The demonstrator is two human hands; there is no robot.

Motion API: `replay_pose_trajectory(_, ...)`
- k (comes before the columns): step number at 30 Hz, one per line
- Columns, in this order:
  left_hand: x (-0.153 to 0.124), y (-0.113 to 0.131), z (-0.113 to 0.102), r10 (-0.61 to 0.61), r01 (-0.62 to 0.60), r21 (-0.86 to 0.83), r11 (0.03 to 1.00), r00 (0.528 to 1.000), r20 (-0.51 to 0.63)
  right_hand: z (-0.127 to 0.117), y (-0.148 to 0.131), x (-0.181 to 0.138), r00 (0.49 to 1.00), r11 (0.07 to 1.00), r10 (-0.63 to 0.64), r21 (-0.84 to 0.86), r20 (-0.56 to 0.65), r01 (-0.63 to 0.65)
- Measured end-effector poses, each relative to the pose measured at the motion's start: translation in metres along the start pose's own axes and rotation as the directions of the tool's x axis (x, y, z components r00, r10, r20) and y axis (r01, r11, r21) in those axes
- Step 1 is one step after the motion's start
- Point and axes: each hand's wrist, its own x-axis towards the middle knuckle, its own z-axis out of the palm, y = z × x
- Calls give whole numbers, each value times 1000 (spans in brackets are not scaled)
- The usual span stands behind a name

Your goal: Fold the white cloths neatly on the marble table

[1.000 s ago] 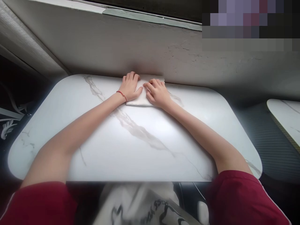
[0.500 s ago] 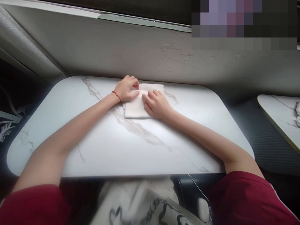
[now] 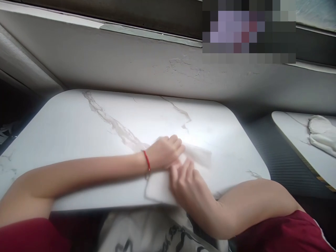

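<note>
A white folded cloth (image 3: 157, 187) lies near the front edge of the marble-patterned table (image 3: 65, 133), smeared by motion. My left hand (image 3: 166, 150), a red bracelet on its wrist, reaches across with its fingers curled onto the cloth's upper part. Close beside it, my right hand (image 3: 187, 182) is bent at the wrist and grips the cloth with curled fingers. The hands nearly touch each other. Between and under them much of the cloth is hidden, and one flap sticks out to the right beyond the fingers.
A pale wall (image 3: 126, 63) runs along the table's far edge. To the right, across a gap with a dark ribbed surface, stands a second table (image 3: 291, 127) with a white ruffled cloth item (image 3: 322, 133) on it. Below the front edge lies pale fabric with black markings (image 3: 136, 231).
Both hands and the cloth have come from the far side of the table toward me, near its front edge. My hands are closer together, and the view has shifted slightly.
</note>
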Motion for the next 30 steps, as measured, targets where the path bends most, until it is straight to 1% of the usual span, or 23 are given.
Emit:
replay_pose_trajectory(2,-5,17,-4,-36,40,123,992,999,-34,-1,0,0,999,1000,26,1,37,-26)
replay_pose_trajectory(5,-12,31,-4,-78,95,245,965,994,-76,2,1,9,985,996,72,34,154,-78)
replay_pose_trajectory(7,-13,33,0,-102,118,287,951,992,-70,7,3,18,965,985,121,96,232,-146)
replay_pose_trajectory(9,-9,29,7,-121,126,300,946,992,-34,15,8,30,943,964,162,160,290,-215)
replay_pose_trajectory(12,9,11,15,-174,149,278,949,983,65,32,24,55,921,946,164,207,354,-248)
replay_pose_trajectory(14,27,-5,19,-238,200,266,943,964,119,44,40,75,901,938,167,216,400,-270)
replay_pose_trajectory(18,69,-39,30,-371,335,226,915,918,142,66,78,113,853,894,202,265,481,-361)
replay_pose_trajectory(21,100,-61,44,-450,425,181,887,883,133,84,103,131,830,865,219,292,513,-409)
replay_pose_trajectory(24,126,-77,57,-502,492,107,864,859,100,103,122,140,844,847,242,321,478,-424)
replay_pose_trajectory(26,137,-84,62,-526,522,68,850,847,80,115,131,143,860,840,255,340,442,-423)
replay_pose_trajectory(28,142,-90,66,-543,541,47,840,837,66,127,136,144,880,840,256,358,400,-407)
replay_pose_trajectory(30,143,-94,69,-541,540,36,841,840,50,136,140,145,898,846,256,366,359,-388)
